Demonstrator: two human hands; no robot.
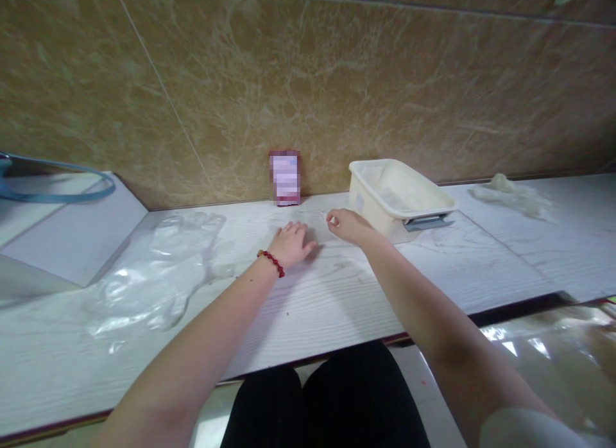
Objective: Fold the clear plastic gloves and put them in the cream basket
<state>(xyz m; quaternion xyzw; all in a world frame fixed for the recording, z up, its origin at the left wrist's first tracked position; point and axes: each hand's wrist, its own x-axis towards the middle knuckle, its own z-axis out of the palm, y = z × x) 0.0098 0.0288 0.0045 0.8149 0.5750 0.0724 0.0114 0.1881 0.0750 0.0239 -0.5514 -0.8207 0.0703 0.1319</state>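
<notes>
My left hand [292, 241] lies palm down on the white table top [337, 294], fingers together, with a red bead bracelet [272, 261] at the wrist. My right hand [347, 224] is just to its right, fingertips pinched on a small thin clear scrap [326, 217] at the table surface; the scrap is too faint to name. A cream plastic basket [399, 194] stands right beside my right hand. A small pink card [285, 178] leans upright against the wall behind both hands.
Clear plastic gloves [163, 275] lie spread at the left. A white box [67, 233] with a blue cord [58, 194] sits far left. A crumpled clear film [514, 194] lies far right. A metal clip [426, 222] sticks out under the basket. The brown marble wall backs the table.
</notes>
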